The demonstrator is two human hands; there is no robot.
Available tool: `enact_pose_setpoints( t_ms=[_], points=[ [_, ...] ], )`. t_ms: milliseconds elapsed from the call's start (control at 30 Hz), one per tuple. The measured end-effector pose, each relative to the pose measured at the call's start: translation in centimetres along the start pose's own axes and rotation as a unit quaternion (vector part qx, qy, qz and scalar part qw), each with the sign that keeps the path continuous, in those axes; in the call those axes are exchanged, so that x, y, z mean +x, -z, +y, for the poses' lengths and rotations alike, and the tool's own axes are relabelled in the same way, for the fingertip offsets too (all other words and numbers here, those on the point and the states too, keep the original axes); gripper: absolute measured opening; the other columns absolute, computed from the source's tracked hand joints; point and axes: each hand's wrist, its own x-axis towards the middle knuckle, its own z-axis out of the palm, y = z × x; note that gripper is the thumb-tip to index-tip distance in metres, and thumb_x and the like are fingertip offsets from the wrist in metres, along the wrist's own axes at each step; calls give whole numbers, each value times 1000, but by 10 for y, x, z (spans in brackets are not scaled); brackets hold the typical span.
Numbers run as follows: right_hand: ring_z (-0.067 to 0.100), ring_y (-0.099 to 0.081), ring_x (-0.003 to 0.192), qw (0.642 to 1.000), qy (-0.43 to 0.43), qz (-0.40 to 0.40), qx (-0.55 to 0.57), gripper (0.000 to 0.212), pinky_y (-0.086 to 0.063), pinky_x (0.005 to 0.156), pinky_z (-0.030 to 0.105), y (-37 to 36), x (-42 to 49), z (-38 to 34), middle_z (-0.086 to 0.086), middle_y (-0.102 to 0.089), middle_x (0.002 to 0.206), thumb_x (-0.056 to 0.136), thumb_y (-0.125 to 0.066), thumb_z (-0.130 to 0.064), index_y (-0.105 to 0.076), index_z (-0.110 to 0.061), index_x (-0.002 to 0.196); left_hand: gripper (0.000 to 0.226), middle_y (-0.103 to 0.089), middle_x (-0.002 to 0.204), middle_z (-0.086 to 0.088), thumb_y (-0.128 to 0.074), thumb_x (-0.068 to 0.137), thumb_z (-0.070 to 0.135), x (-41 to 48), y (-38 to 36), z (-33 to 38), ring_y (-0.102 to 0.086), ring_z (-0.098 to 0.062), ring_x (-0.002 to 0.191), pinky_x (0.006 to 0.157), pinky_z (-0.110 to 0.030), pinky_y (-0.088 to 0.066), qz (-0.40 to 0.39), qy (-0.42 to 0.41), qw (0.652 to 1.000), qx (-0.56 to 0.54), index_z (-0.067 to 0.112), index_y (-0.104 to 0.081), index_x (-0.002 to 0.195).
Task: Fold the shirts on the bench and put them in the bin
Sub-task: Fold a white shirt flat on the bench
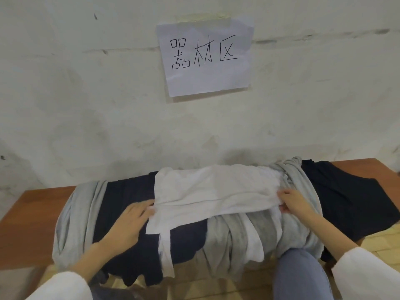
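Observation:
A white shirt (pixel 216 189) lies partly folded across the top of a heap of clothes on the wooden bench (pixel 28 204). Under it are a dark navy shirt (pixel 123 204), a grey shirt (pixel 75 215) at the left and more grey cloth (pixel 233 237) hanging over the front edge. My left hand (pixel 127 224) rests flat on the navy shirt, its fingertips touching the white shirt's left edge. My right hand (pixel 294 202) pinches the white shirt's right edge. No bin is in view.
Another dark garment (pixel 346 195) spreads over the bench's right end. A white wall with a taped paper sign (pixel 205 59) stands right behind the bench. My knee in blue jeans (pixel 300 276) is against the front edge, over a tiled floor (pixel 381 241).

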Motion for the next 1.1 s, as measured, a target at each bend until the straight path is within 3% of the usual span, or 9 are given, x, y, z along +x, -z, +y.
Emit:
enact_pose_setpoints(
  t_ms=[133, 200, 333, 533, 700, 867, 933, 1000, 1100],
  points=[
    [16, -56, 69, 994, 26, -90, -59, 20, -47, 59, 18, 4, -3, 12, 5, -54, 92, 92, -53, -2, -49, -13, 109, 76, -62, 122, -12, -89, 51, 5, -6, -7, 10, -64, -31, 106, 91, -43, -50, 12, 17, 1000, 9, 16, -58, 120],
    [14, -48, 62, 983, 68, -76, -154, 6, -36, 58, 22, 7, -2, 23, 4, -52, 74, 88, -63, -9, -60, -6, 92, 61, -66, 115, -13, -92, 48, 9, 2, -2, 10, -66, -32, 100, 87, -43, -51, 42, 24, 998, 28, 16, -70, 104],
    [24, -49, 63, 970, 143, 40, -193, 29, -37, 59, 31, 8, 6, 28, 6, -52, 66, 91, -60, -21, -55, -2, 70, 20, -63, 117, -8, -73, 76, -1, 26, 13, 15, -65, -23, 96, 85, -36, -53, 92, 83, 987, -98, 12, -69, 92],
    [15, -37, 62, 982, 154, 109, -30, 26, -31, 54, 28, -10, 17, -18, 8, -42, 68, 100, -43, -21, -46, -4, 80, 15, -52, 82, -3, -36, 98, 5, 82, 54, 33, -48, -15, 77, 65, -24, -38, 167, 324, 795, -485, 11, -46, 88],
    [17, -38, 80, 971, 105, 159, 143, 16, -31, 62, 31, -27, 50, -80, 4, -40, 80, 99, -39, -19, -43, -9, 89, 9, -43, 78, 3, -30, 99, 3, 144, 90, 31, -40, -8, 69, 59, -17, -34, 244, 316, 794, -459, 9, -38, 98],
    [13, -36, 72, 955, 204, 179, 117, 30, -31, 68, 27, -21, 54, -145, -10, -34, 73, 101, -37, -17, -32, -25, 73, 16, -44, 76, 10, -29, 98, 2, 184, 142, 24, -41, 1, 65, 55, -8, -34, 361, 270, 798, -401, 15, -38, 101],
    [10, -45, 76, 944, 236, 182, 141, 17, -38, 74, 30, -14, 50, -168, -4, -47, 84, 101, -36, -18, -47, -12, 91, 18, -45, 76, 11, -29, 97, 2, 191, 168, 16, -42, 3, 62, 60, -13, -34, 417, 248, 782, -391, 16, -39, 100],
    [19, -52, 103, 933, 252, 196, 165, 32, -41, 94, 33, -3, 44, -192, 7, -55, 114, 102, -36, -22, -48, 0, 121, 20, -46, 80, 11, -31, 93, -1, 193, 197, 11, -43, 4, 66, 65, -16, -37, 467, 242, 750, -400, 16, -40, 96],
    [21, -50, 117, 917, 267, 218, 199, 39, -40, 101, 32, 19, 26, -221, 14, -52, 130, 102, -36, -24, -44, 1, 131, 29, -48, 82, 11, -33, 87, -4, 184, 242, 18, -46, 9, 65, 68, -10, -38, 520, 234, 700, -429, 24, -41, 83]
  ],
)
